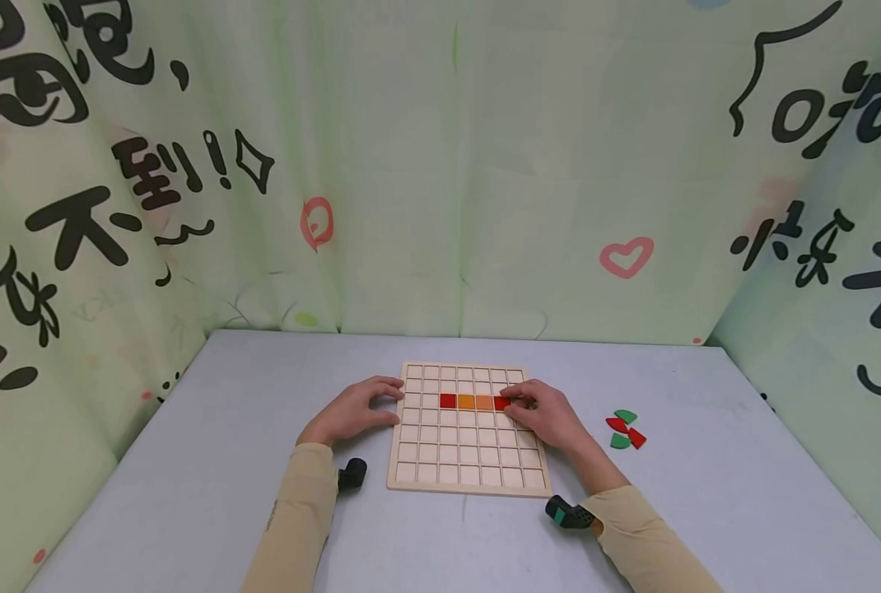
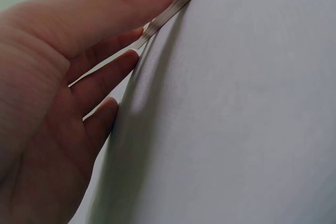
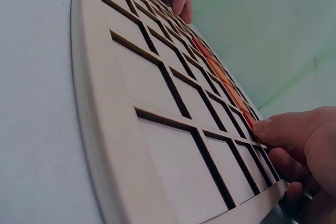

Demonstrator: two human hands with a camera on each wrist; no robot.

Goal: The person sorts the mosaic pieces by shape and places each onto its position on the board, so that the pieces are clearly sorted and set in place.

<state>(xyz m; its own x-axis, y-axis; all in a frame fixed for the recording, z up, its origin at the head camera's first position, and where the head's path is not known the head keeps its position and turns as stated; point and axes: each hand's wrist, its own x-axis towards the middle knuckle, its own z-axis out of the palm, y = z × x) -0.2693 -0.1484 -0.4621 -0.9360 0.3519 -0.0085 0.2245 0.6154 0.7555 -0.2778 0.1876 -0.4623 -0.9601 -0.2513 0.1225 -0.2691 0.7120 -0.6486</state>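
Note:
A light wooden grid board (image 1: pixel 470 477) lies on the table, holding a row of square tiles: a red tile (image 1: pixel 448 401), two orange tiles (image 1: pixel 474 402) and another red tile (image 1: pixel 501 403) at the right end. My right hand (image 1: pixel 547 414) pinches that end tile with thumb and index finger at its cell; in the right wrist view the thumb (image 3: pixel 283 127) touches its edge, and part of the tile is covered. Against the board's left edge rests my left hand (image 1: pixel 355 409), its fingers loosely extended. The left wrist view shows its thumb (image 2: pixel 126 3) at the wooden rim.
Right of the board lie several loose pieces, red (image 1: pixel 636 437) and green (image 1: pixel 625 417), with curved edges. The pale table (image 1: pixel 263 395) ends at printed curtains (image 1: pixel 403 181) behind and on both sides. Each wrist wears a black device (image 1: pixel 569 512).

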